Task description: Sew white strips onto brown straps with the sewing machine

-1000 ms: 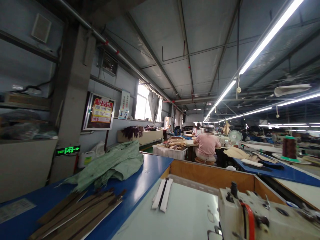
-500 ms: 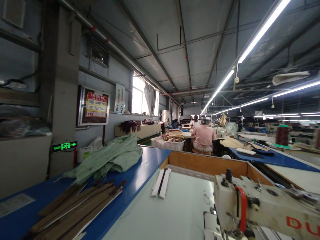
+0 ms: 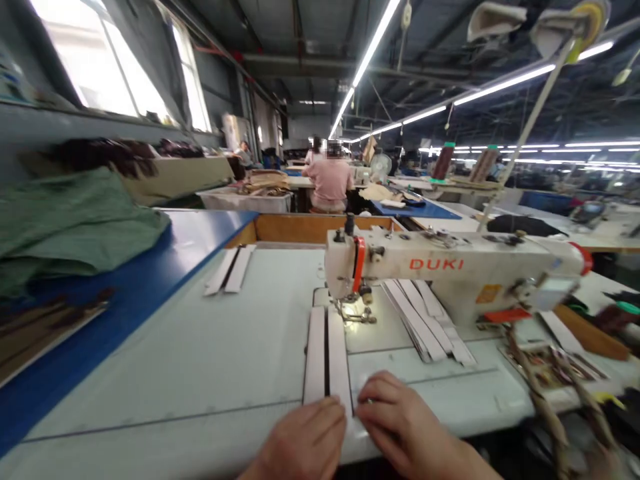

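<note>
A long white strip piece [image 3: 315, 353] with a dark band down its middle lies on the sewing table, its far end beside the needle area of a white DUKI sewing machine [image 3: 390, 260]. At its near end, my left hand [image 3: 310, 440] has its fingers closed on the piece. My right hand [image 3: 400, 420] is curled at the right edge of the same piece, fingertips pinched together. A tiny greenish spot shows between those fingers, too small to name. A similar white strip piece [image 3: 239, 270] rests farther back on the left.
Several white strips [image 3: 420, 320] lie under the machine arm. On the left, a blue table [image 3: 185, 233] carries green cloth [image 3: 75, 220] and brown strips [image 3: 50, 327]. A tray of small items [image 3: 555, 367] sits at right. A person in pink [image 3: 330, 183] sits ahead.
The view has swung right and downward, bringing the whole machine into sight. Both my hands have come into view at the white strip piece.
</note>
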### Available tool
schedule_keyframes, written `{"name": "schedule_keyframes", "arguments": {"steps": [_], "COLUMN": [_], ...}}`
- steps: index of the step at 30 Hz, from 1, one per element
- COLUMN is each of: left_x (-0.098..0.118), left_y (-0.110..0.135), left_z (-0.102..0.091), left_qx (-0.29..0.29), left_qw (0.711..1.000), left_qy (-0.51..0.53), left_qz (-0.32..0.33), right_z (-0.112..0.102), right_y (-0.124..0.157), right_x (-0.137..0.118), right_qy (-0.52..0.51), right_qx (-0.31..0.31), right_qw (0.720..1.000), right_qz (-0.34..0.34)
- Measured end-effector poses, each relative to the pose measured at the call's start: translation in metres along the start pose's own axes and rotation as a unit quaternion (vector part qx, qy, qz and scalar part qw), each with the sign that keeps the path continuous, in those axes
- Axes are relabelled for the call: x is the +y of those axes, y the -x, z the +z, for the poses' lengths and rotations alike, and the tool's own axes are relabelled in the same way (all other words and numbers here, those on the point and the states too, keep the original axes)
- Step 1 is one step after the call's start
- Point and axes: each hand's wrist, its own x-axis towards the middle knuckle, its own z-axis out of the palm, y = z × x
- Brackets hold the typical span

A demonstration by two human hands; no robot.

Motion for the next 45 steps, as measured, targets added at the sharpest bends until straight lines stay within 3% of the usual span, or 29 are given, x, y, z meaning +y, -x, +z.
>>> {"name": "schedule_keyframes", "arguments": {"steps": [4,13,27,34,45], "left_x": [-0.002,-0.004,-0.003,-0.004,-0.001], "left_y": [-0.008,-0.009,-0.004,-0.004,0.004], "left_z": [-0.006,-0.011,-0.011,-0.015,-0.004], "left_qx": [0.023,-0.001,-0.004,-0.034,0.005], "left_qw": [0.999,1.0,1.0,0.999,1.0], "left_qy": [0.024,0.015,0.011,0.01,0.024], "left_qz": [-0.017,0.004,-0.013,-0.002,-0.019], "right_z": [-0.004,-0.004,-0.004,-0.004,-0.004], "right_y": [0.001,0.003,0.003,0.004,0.003], "right_x": [0.002,0.005,0.006,0.006,0.005], "right_qy": [0.003,-0.004,0.017,0.014,0.016], "right_qx": [-0.028,-0.003,-0.01,-0.013,-0.02], "right_qw": [1.0,1.0,0.999,0.999,0.999], "right_qz": [0.011,-0.018,-0.031,-0.028,-0.028]}}
